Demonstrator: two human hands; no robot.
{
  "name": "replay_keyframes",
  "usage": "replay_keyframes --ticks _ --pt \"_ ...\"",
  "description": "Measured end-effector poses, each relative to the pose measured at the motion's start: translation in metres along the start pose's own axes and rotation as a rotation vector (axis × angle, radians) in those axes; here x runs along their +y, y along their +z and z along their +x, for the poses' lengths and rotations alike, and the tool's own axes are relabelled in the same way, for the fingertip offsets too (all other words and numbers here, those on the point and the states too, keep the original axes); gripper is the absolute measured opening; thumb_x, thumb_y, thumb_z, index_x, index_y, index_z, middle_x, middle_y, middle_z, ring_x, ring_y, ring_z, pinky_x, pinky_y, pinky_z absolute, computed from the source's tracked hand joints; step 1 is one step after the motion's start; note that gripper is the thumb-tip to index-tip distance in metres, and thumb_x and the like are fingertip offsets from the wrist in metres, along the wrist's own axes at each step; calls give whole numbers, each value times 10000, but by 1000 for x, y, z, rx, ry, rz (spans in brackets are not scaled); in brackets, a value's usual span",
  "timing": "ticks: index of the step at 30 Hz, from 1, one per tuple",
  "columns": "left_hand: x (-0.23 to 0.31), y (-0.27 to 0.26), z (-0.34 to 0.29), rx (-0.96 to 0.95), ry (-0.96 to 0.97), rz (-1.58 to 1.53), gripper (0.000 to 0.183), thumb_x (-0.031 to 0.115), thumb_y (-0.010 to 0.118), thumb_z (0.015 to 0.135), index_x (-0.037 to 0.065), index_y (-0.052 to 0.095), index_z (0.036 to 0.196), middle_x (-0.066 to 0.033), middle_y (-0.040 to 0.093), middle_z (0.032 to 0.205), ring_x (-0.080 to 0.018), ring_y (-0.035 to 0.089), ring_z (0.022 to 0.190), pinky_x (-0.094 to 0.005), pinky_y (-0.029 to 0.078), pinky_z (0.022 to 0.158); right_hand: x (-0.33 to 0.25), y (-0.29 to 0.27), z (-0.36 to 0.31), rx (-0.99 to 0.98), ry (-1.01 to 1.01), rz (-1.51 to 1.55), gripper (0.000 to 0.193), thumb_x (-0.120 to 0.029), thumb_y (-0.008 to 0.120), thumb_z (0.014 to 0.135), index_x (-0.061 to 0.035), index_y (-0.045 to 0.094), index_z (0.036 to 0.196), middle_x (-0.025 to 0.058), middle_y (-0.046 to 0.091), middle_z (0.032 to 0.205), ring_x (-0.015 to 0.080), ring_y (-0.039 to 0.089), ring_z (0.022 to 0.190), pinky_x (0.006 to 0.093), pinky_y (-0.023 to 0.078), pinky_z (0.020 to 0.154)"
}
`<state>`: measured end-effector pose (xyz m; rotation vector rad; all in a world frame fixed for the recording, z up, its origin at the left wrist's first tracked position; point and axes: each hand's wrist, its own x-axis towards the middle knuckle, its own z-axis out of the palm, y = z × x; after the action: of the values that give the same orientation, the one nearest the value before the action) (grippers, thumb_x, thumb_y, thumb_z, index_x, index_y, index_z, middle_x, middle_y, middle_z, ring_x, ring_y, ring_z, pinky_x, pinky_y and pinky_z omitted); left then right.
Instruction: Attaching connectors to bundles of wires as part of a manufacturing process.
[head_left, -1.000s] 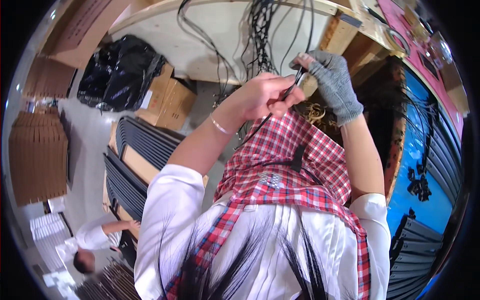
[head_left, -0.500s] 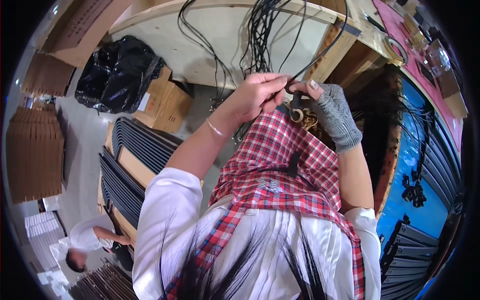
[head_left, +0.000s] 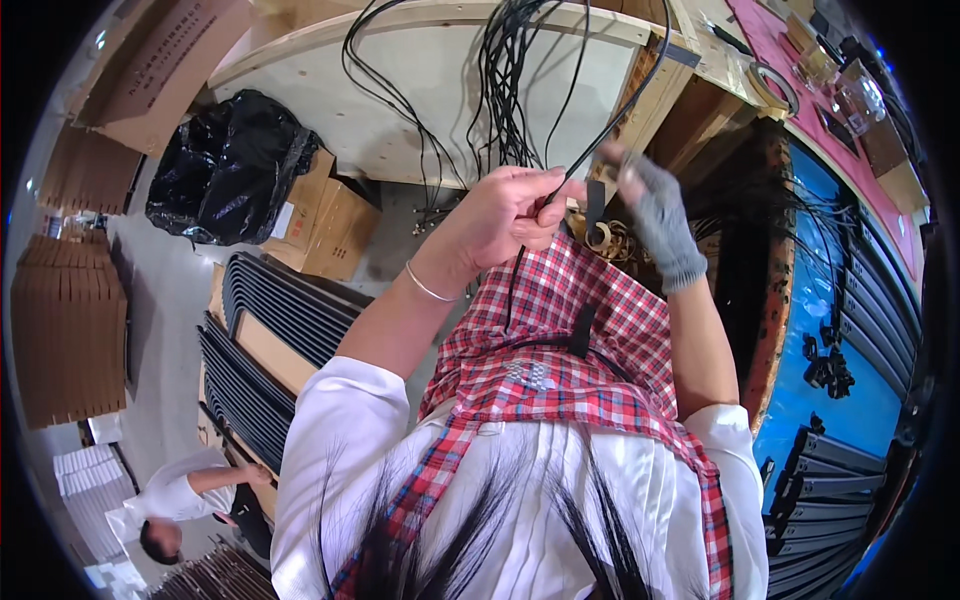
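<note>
My left hand [head_left: 522,212], bare and with a bracelet at the wrist, is closed in a pinch on a thin black cable [head_left: 630,105]. The cable comes down from the upper right, passes through the fingers, and its lower end hangs over my red checked apron [head_left: 545,290]. A short black strip [head_left: 595,203] hangs by the left fingertips; what it is fixed to cannot be made out. My right hand [head_left: 648,200], in a grey fingerless glove, is raised to the right of the strip. Motion smears its fingers. Below the strip sits a brownish ring-shaped item [head_left: 599,237].
More black cables [head_left: 510,80] hang over the pale wooden bin wall [head_left: 450,85] ahead. To the left are a black plastic bag [head_left: 232,165], a carton [head_left: 340,235] and stacked dark frames [head_left: 285,300]. A blue surface [head_left: 780,390] with black parts lies right. Another person [head_left: 190,500] works lower left.
My right hand has come away from the black strip and the left fingers. A length of cable now hangs below my left hand, which keeps its pinch. The other person's arm has moved.
</note>
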<state>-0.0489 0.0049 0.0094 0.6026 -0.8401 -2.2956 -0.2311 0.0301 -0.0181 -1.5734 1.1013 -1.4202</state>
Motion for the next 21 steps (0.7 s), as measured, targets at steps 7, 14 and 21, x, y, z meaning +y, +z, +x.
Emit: replay_keyframes --ticks 7,14,21 --pt "11 -10 3 -13 -30 245 195 139 495 852 -54 515 831 -47 504 586 -43 311 393 -193 253 371 -3 -16 -7 -283 308 -89 295 -261 559 824 25 619 863 28 559 668 74 478 629 220 395 584" --pt "-14 -12 9 129 -70 465 205 122 512 845 -45 533 963 -95 565 629 -82 423 417 -190 301 389 -12 -16 7 -266 171 -149 274 -239 546 828 21 624 864 18 582 685 70 495 684 217 409 638" --pt "-16 -29 2 78 55 349 181 115 509 847 -43 561 917 -102 576 634 -115 485 450 -195 344 405 -16 -23 20 -177 155 -5 332 -306 536 829 3 643 772 14 521 591 81 443 550 228 368 505"
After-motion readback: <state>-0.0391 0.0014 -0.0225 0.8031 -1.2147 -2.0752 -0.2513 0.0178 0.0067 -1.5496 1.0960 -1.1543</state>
